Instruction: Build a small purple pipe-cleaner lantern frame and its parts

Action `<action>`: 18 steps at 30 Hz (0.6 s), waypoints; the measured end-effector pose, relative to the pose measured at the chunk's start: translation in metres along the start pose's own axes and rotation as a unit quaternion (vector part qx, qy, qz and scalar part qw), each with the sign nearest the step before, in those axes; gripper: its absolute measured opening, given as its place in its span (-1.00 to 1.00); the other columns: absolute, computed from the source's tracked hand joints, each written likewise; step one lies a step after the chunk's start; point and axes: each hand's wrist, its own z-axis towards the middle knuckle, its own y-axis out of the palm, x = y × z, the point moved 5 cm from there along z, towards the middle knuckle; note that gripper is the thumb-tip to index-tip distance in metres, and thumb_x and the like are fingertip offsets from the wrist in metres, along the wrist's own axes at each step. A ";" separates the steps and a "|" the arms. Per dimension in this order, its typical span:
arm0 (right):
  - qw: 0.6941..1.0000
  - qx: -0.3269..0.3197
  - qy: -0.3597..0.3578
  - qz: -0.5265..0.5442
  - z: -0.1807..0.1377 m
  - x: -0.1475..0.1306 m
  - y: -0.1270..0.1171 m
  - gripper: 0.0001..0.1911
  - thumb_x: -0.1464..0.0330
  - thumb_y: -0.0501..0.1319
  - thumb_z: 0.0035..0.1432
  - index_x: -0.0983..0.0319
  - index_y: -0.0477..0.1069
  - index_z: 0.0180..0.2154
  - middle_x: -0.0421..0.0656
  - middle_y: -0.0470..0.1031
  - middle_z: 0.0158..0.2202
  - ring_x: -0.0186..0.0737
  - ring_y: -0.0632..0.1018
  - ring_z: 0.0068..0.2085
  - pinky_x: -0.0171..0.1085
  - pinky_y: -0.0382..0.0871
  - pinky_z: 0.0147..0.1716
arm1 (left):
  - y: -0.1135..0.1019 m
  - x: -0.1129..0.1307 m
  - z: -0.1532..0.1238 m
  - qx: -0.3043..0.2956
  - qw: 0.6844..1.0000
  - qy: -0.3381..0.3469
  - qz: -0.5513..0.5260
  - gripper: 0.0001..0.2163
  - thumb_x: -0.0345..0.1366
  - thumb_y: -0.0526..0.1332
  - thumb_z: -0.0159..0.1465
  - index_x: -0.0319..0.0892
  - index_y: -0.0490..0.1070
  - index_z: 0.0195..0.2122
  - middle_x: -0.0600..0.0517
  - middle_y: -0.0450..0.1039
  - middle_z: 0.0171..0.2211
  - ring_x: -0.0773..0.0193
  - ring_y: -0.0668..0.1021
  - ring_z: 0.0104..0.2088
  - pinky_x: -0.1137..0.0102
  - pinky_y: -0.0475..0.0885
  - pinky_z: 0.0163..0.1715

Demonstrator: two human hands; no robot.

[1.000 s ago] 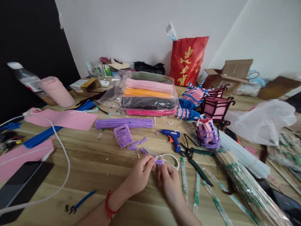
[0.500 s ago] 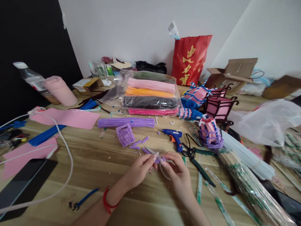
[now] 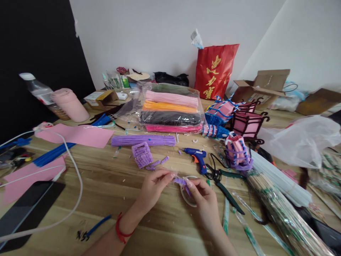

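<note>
On the wood-grained tabletop (image 3: 112, 201), the left hand (image 3: 157, 183) has thumb and forefinger pressed together at the left end of a short, purple, fuzzy strip (image 3: 179, 181), while the right hand (image 3: 204, 195) pinches its right end. The strip is held up between them, fluffy and ridged along its edge, with a thinner purple bit hanging below the right fingertips. Just beneath is a white ring (image 3: 184, 200), partly covered by the right hand.

To the right, a long clear plastic sleeve (image 3: 289, 215) holds a bundle of thin pale wooden sticks (image 3: 259, 182). Beyond the hands sits a square, open frame of ridged purple fuzzy rows (image 3: 142, 155), loose purple pieces (image 3: 157, 163) beside it.

Farther left, a clear white-capped plastic bottle (image 3: 41, 93) has brown liquid low inside, next to a closed pink tumbler (image 3: 69, 105). At the centre, a transparent plastic bag (image 3: 125, 112) contains pale pink, orange, black and hot-pink fuzzy bundles. By the wall, a red bag with gold characters (image 3: 217, 67) has a crumpled white-and-blue sheet (image 3: 196, 39) poking out; near it stands an open brown cardboard box (image 3: 246, 93), its inside hidden.
</note>
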 end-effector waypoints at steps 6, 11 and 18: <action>0.996 -0.037 0.043 0.069 -0.001 0.007 0.008 -0.71 0.19 0.31 0.00 0.28 0.40 -0.54 -0.24 0.39 -0.57 -0.39 0.32 -0.53 -0.41 0.16 -0.54 | 0.006 -0.011 -0.003 0.011 0.995 -0.077 -0.067 -0.89 -0.30 0.30 0.04 -0.22 0.54 -0.46 0.06 0.47 -0.56 0.35 0.40 -0.54 0.49 0.26 -0.53; 0.976 -0.111 0.102 0.155 -0.002 0.019 0.017 -0.78 0.23 0.38 -0.10 0.26 0.50 -0.48 -0.21 0.48 -0.57 -0.32 0.42 -0.51 -0.36 0.27 -0.49 | 0.011 -0.025 -0.002 0.004 0.969 -0.140 -0.204 -0.84 -0.25 0.35 -0.03 -0.25 0.51 -0.50 0.11 0.38 -0.64 0.43 0.33 -0.60 0.51 0.20 -0.57; 0.991 -0.121 0.046 0.015 -0.004 0.007 0.019 -0.79 0.22 0.36 -0.08 0.24 0.57 -0.44 -0.14 0.56 -0.51 -0.23 0.49 -0.45 -0.31 0.35 -0.38 | 0.013 -0.027 -0.002 -0.025 0.955 -0.189 -0.229 -0.78 -0.25 0.41 -0.10 -0.26 0.42 -0.60 0.11 0.37 -0.65 0.43 0.34 -0.60 0.49 0.20 -0.55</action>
